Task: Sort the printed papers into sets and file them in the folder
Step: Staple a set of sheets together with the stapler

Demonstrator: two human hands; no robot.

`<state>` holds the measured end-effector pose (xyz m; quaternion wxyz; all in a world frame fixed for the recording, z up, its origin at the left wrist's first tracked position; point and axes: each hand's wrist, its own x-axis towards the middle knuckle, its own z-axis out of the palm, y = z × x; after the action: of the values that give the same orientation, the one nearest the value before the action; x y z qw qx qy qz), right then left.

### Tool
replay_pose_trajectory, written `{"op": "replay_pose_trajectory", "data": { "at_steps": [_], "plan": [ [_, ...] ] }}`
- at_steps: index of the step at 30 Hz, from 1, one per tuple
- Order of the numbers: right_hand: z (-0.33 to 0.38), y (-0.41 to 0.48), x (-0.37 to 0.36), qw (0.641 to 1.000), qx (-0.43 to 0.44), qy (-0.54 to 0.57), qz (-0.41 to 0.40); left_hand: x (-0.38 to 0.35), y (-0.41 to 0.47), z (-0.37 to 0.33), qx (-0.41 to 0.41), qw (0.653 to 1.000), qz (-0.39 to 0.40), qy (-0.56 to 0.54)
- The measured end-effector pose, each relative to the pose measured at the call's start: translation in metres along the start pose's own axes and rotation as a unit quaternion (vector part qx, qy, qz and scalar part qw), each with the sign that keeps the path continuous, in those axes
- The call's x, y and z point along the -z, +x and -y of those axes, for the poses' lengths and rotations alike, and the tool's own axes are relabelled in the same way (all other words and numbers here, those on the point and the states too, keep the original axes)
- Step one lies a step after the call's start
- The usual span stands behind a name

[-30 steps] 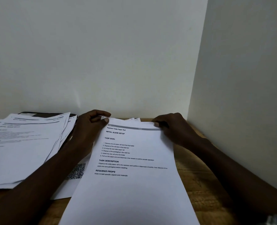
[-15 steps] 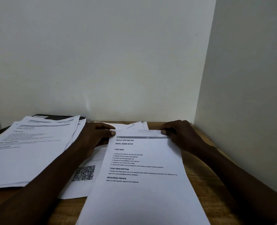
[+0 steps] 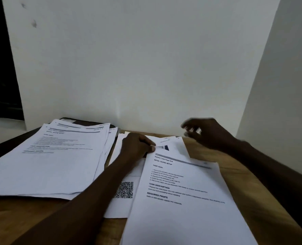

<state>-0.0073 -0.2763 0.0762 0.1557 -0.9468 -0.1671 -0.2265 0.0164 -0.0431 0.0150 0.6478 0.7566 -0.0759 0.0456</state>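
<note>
A printed sheet headed "Replace Toilet Paper Roll" [image 3: 185, 206] lies slanted on the wooden table in front of me. My left hand [image 3: 136, 147] pinches its top left corner. My right hand [image 3: 206, 133], blurred, hovers above the table's far right with loosely spread fingers, holding nothing. Under the sheet lie other pages, one with a QR code [image 3: 124, 190] and one with a dark blue mark [image 3: 166, 145]. A thick fanned stack of printed papers [image 3: 49, 161] sits to the left. The dark folder [image 3: 86, 122] peeks out behind that stack.
The wooden table [image 3: 235, 167] stands in a corner, with a white wall behind and another close on the right. A dark opening shows at the far left. Bare wood shows at the right and near left.
My right hand has let go of the sheet's top right corner and lifted up and away. The sheet has slid toward me, uncovering the pages beneath. The view has turned left.
</note>
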Motion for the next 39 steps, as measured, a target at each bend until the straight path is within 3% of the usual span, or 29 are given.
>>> {"op": "replay_pose_trajectory", "data": {
  "at_steps": [7,15,26,39],
  "plan": [
    [0.058,0.122,-0.073,0.994,0.062,-0.001,0.093,0.020,0.004,0.001,-0.012,0.995,-0.070,0.072],
    [0.089,0.180,-0.164,0.968,0.105,-0.093,0.209,0.058,0.019,0.006,0.003,0.979,-0.107,0.175],
    [0.094,0.186,-0.169,0.964,0.150,-0.046,0.217,0.063,0.021,0.015,0.063,0.980,-0.119,0.145],
    [0.071,0.192,-0.172,0.970,0.133,-0.103,0.174,0.061,0.022,0.015,0.068,0.980,-0.114,0.145]
  ]
}}
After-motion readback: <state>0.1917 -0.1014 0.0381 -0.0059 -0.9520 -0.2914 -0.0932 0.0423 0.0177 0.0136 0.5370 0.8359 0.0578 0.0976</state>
